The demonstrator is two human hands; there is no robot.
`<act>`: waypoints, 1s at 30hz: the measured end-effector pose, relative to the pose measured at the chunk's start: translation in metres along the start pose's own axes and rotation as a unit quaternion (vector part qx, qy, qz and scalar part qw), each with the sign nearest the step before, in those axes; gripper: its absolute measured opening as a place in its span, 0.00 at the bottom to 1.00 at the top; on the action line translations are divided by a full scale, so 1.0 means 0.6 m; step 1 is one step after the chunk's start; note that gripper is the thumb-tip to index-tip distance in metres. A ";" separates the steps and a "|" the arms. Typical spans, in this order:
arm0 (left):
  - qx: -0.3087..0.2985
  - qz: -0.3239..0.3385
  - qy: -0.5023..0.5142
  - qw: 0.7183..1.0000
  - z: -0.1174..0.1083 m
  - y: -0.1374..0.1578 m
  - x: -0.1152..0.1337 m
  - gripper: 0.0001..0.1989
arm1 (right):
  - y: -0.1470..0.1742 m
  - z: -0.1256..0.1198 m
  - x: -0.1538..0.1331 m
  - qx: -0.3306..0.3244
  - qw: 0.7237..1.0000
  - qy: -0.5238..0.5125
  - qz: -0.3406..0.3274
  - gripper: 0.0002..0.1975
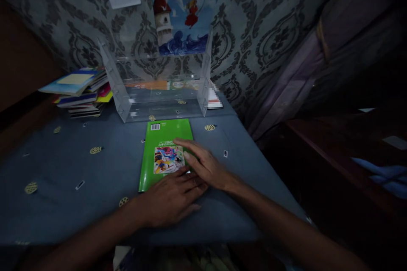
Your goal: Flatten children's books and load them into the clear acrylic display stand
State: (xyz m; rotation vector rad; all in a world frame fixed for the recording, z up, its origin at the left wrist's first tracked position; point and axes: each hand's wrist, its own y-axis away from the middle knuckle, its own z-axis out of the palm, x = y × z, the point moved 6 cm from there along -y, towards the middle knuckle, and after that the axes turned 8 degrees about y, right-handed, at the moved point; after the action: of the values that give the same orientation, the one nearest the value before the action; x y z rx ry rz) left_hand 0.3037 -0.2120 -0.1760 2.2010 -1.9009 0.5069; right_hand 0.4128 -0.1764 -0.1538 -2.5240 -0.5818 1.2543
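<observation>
The green book (168,156) lies flat just ahead of the left grip (173,199) and to the left of the right grip (205,167), its barcode (155,127) at the far left corner, away from both. The left grip is unclenched, fingers (190,186) stretched rightward across the book's near right corner, pinching nothing. The right grip is loosely spread, its fingers reaching over the book's right edge; whether it presses on the cover, I cannot tell. The two overlap in view, though whether they touch is unclear. Beneath them is the worktop with its patterned blue cloth (104,186). Straight beyond both grips, just past the book's far edge, stands a clear plastic rack (165,110). A stack of books (84,93) sits far ahead and left of the left grip. Well beyond the right grip, to its right, hangs a tied curtain (295,76).
</observation>
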 end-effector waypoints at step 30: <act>0.015 -0.071 0.063 0.995 -0.058 0.083 -0.089 0.31 | 0.013 0.039 0.029 -0.142 0.983 0.117 0.008 0.30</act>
State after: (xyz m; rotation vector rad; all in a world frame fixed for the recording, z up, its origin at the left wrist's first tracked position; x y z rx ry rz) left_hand 0.2438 -0.1587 -0.1680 2.2439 -1.6718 0.6379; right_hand 0.4054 -0.1737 -0.1828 -2.8608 -0.7300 0.9123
